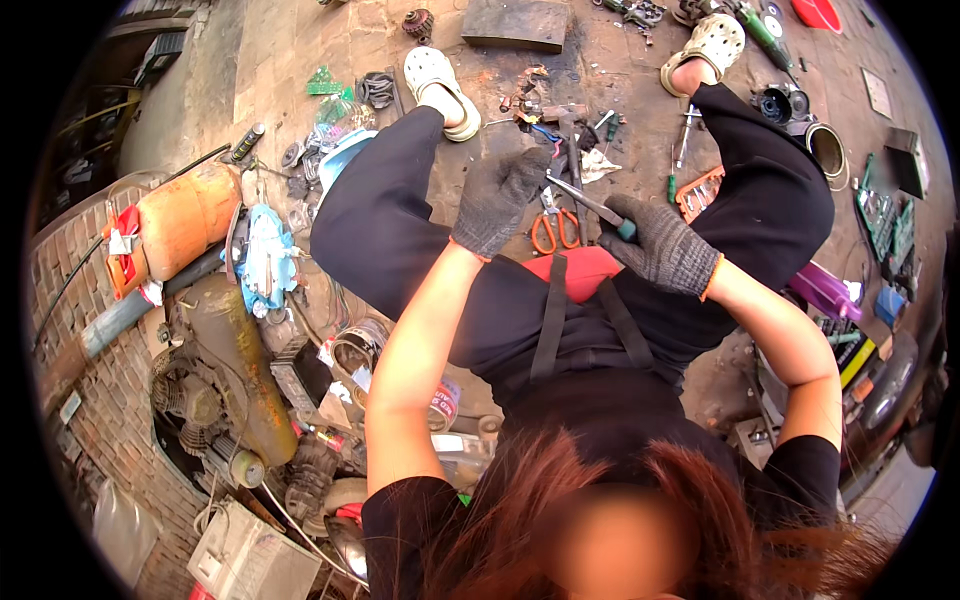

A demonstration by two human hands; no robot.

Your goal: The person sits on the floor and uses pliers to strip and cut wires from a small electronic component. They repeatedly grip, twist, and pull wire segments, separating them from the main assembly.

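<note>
Both hands wear dark grey knitted gloves with orange cuffs and meet above my lap. My right hand (662, 245) is closed around a tapered metal tool with a teal handle (592, 206); its exact kind is unclear. The tool's thin tip points up and left, close to the fingers of my left hand (503, 200). My left fingers are curled together, and whatever they hold is hidden. Just beyond the hands, orange-handled snips (555, 228) lie on the ground. A hammer (570, 130) and a crumpled white rag (598, 165) lie farther off between my feet.
A green-handled screwdriver (685, 140) and an orange bit case (697, 195) lie by my right leg. A dark metal block (515, 25) and a green angle grinder (764, 38) lie farther out. At left are an orange cylinder (190, 222) and a rusty yellow tank (235, 350).
</note>
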